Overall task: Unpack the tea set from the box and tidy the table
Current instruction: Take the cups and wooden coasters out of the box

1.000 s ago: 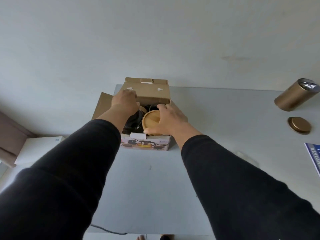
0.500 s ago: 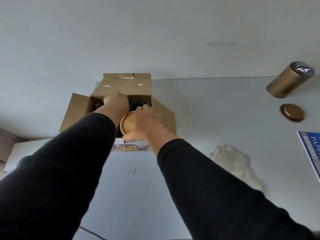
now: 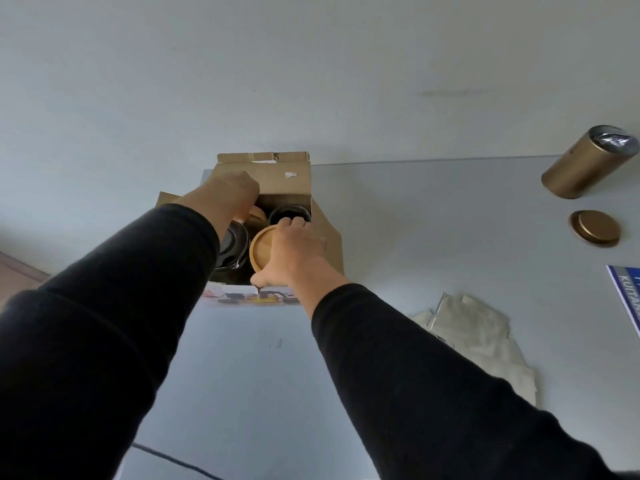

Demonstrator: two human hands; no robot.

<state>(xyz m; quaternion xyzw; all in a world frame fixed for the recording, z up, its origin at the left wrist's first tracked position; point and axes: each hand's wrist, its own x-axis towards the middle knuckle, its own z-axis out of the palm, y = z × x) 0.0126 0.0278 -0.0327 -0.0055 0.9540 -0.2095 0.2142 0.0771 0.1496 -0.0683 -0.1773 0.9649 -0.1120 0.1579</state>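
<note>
An open cardboard box (image 3: 327,237) with a printed front stands at the table's far left. Inside it I see a glass teapot (image 3: 232,249), a dark glass cup (image 3: 289,214) and a round wooden coaster (image 3: 261,249). My right hand (image 3: 294,252) grips the coaster by its edge, tilted up inside the box. My left hand (image 3: 227,195) reaches into the box's back left, fingers curled around something tan that is mostly hidden.
A gold tin (image 3: 585,162) lies open at the far right, its lid (image 3: 595,226) on the table (image 3: 433,220) beside it. Crumpled wrapping paper (image 3: 481,337) lies right of my right arm. A blue booklet (image 3: 628,296) pokes in at the right edge. A dark cable (image 3: 166,459) crosses the near edge.
The view has shifted, so the box sits a little further left and the wrapping paper has come into sight. Both hands stay in the box, the right still on the coaster.
</note>
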